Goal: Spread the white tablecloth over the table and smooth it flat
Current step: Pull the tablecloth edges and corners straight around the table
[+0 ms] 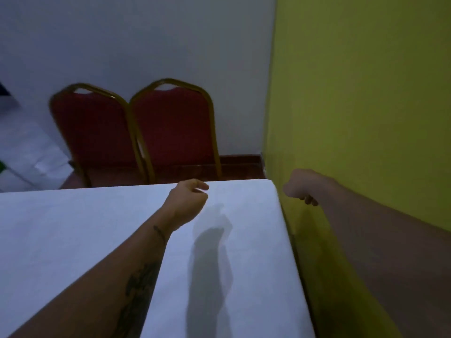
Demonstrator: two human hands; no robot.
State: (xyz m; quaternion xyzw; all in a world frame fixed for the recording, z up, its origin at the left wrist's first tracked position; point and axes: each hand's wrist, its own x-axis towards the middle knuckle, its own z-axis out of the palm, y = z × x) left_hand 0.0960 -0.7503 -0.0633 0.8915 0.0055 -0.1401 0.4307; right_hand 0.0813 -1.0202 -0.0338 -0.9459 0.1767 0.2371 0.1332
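Note:
The white tablecloth [102, 230] covers the table and lies flat, reaching the far edge and the right edge. My left hand [189, 200] hovers just above the cloth near the far edge, its fingers loosely curled and holding nothing; its shadow falls on the cloth to the right. My right hand [299, 187] is past the table's right edge, in the gap beside the yellow-green wall. Its fingers are curled into a fist, apart from the cloth, with nothing visible in them.
Two red chairs with gold frames [170, 128] stand side by side behind the table's far edge. A yellow-green wall [361, 93] runs close along the table's right side. Another white-covered surface [26, 152] is at the far left.

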